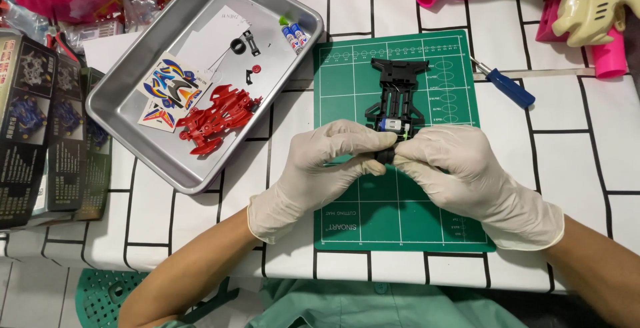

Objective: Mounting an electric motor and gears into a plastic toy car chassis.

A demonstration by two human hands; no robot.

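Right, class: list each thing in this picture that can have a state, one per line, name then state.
Black toy car chassis: flat on green cutting mat, body off, motor exposed.
Left hand: gloved, pinching chassis end.
Right hand: gloved, pinching chassis end.
Red car body: detached, lying in metal tray.
Sticker sheet: in tray, partly used.
Blue screwdriver: lying unused.

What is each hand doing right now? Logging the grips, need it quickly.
Left hand: closed, pinching the near end of the black toy car chassis.
Right hand: closed, pinching that same end from the other side.
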